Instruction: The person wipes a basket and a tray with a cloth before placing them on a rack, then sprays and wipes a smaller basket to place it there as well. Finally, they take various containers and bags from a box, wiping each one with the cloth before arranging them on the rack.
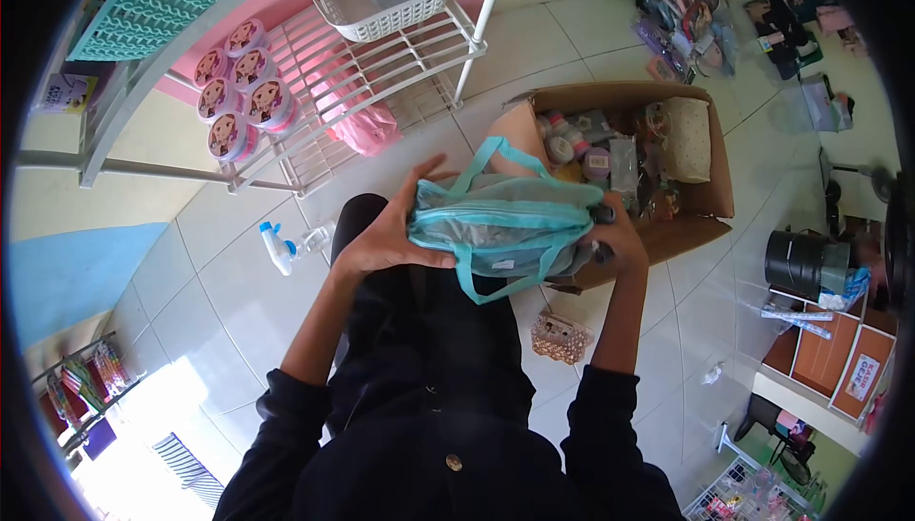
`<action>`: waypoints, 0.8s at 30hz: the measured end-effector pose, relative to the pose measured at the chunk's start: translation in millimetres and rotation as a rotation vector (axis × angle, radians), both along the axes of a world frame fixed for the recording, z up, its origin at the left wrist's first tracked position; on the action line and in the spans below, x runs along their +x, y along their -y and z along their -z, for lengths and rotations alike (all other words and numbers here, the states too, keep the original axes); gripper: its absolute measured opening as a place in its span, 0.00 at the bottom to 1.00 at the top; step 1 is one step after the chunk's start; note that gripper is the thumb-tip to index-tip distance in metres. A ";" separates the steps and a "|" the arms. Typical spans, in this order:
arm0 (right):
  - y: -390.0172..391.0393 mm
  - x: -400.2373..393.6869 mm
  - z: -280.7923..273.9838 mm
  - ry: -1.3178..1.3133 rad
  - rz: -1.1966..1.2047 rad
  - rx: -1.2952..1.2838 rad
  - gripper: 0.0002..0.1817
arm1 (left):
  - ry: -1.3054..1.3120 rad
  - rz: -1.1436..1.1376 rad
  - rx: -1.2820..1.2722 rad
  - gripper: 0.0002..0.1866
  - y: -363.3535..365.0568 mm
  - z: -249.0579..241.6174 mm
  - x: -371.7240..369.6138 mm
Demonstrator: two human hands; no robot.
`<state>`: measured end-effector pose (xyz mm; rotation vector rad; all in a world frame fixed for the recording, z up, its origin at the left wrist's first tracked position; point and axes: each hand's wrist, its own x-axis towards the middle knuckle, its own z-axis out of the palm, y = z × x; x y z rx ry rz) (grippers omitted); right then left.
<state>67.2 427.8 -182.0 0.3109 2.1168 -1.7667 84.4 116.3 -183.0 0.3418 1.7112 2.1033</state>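
Note:
A teal zip bag (500,221) with see-through greyish sides and two teal handles is held up over my lap. Its left end is gripped by my left hand (386,240), thumb on the near side and fingers behind. My right hand (621,235) closes round the right end, where small dark pieces (602,252) show by the fingers; what they are I cannot make out. Just beyond that hand stands an open cardboard box (634,92) holding jars, small packets and a pale dotted pouch (688,140). A beaded woven basket (560,338) sits on the floor below the bag.
A spray bottle (281,246) is on the tiles at my left. White wire racks (381,63) hold pink-lidded tubs (250,68), a white plastic basket (381,20) and a pink bag (362,125). Piled goods (686,25) and a black bin (793,264) stand to the right.

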 end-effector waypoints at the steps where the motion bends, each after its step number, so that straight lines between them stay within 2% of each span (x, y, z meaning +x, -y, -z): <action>1: -0.2 -7.7 0.5 0.034 -0.047 0.031 0.32 | 0.000 -0.003 -0.002 0.54 -1.1 3.2 1.8; 2: 3.2 -11.8 1.6 0.028 -0.052 0.026 0.32 | 0.032 -0.130 -0.049 0.46 -1.8 8.8 4.0; 3: 10.9 -17.2 2.8 -0.180 0.035 0.141 0.32 | 0.061 -0.261 -0.100 0.39 -2.1 12.5 6.3; 4: 23.4 -23.3 2.7 -0.385 0.119 0.250 0.33 | 0.184 -0.482 -0.043 0.29 -7.5 12.5 10.6; 5: 36.6 -13.7 -1.0 -0.447 0.170 0.349 0.33 | 0.231 -0.694 0.010 0.25 -13.8 15.7 12.2; 6: 55.0 4.9 -8.6 -0.511 0.223 0.443 0.32 | 0.309 -0.809 -0.055 0.23 -19.8 16.1 14.1; 7: 80.9 21.4 -9.5 -0.511 0.173 0.370 0.33 | 0.390 -0.921 -0.119 0.21 -26.7 17.5 17.2; 8: 108.0 37.5 -9.5 -0.504 0.126 0.302 0.34 | 0.286 -0.959 -0.234 0.21 -34.8 31.5 21.9; 10: 147.3 55.2 -8.2 -0.628 -0.141 0.608 0.37 | 0.167 -0.966 -0.400 0.20 -54.0 43.8 28.7; 11: 158.5 55.6 4.6 -0.625 -0.132 0.604 0.37 | 0.337 -0.883 -0.341 0.20 -63.1 29.5 29.0; 13: 173.1 51.3 44.7 -0.596 0.149 0.560 0.39 | 0.302 -0.832 -0.394 0.19 -73.2 38.3 28.8; 14: 173.0 45.3 56.0 -0.594 0.161 0.555 0.39 | 0.295 -0.824 -0.402 0.19 -72.0 42.3 26.5; 16: 165.9 33.2 71.3 -0.598 0.172 0.382 0.32 | 0.125 -0.680 -0.646 0.16 -69.9 49.9 24.1; 17: 161.4 28.1 82.9 -0.595 0.183 0.381 0.32 | 0.121 -0.671 -0.650 0.16 -65.6 54.4 21.0; 19: 157.0 14.4 97.8 -0.526 0.241 0.158 0.24 | 0.240 -0.704 -0.345 0.15 -45.4 67.0 12.3; 20: 156.3 7.7 98.4 -0.562 0.291 0.137 0.19 | 0.190 -0.863 -0.385 0.17 -32.2 83.5 8.3; 21: 157.0 0.1 101.4 -0.561 0.312 0.138 0.19 | 0.139 -1.017 -0.425 0.18 -17.0 98.6 4.9; 23: 158.3 -17.1 109.4 -0.639 0.341 0.060 0.18 | 0.022 -1.269 -0.712 0.25 14.1 107.9 -26.2; 24: 162.4 -26.0 118.1 -0.600 0.331 0.046 0.18 | 0.095 -1.281 -0.525 0.29 39.8 136.9 -47.5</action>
